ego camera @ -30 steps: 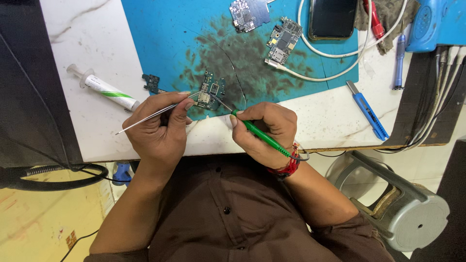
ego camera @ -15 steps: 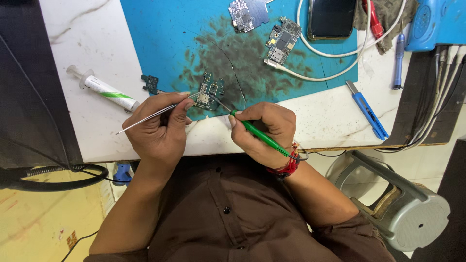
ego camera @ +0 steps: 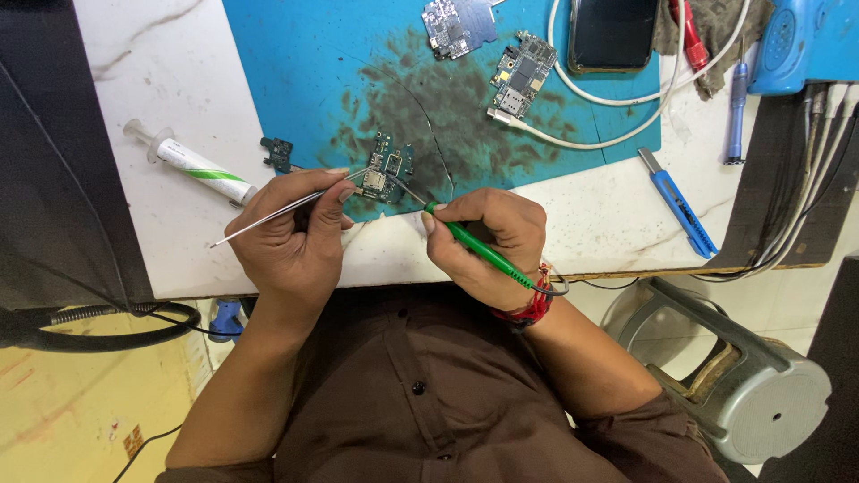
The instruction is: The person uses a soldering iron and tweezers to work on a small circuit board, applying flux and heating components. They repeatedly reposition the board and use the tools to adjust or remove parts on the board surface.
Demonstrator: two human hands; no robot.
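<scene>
A small green circuit board (ego camera: 386, 170) lies on the stained blue work mat (ego camera: 304, 72) near the table's front edge. My left hand (ego camera: 291, 241) grips thin metal tweezers (ego camera: 268, 215) whose tips touch the board. My right hand (ego camera: 488, 241) holds a green-handled soldering iron (ego camera: 479, 252) like a pen, its fine tip reaching the same board from the right. A red thread band circles my right wrist.
A syringe (ego camera: 192, 164) lies left on the white table. Two more circuit boards (ego camera: 519, 76), a dark phone (ego camera: 613, 34), a white cable, a blue utility knife (ego camera: 677, 202) and a blue device (ego camera: 801, 40) sit farther back and right. A grey stool (ego camera: 743, 376) stands right.
Almost nothing differs: both hands stay on the board with only slight shifts of the tool tips.
</scene>
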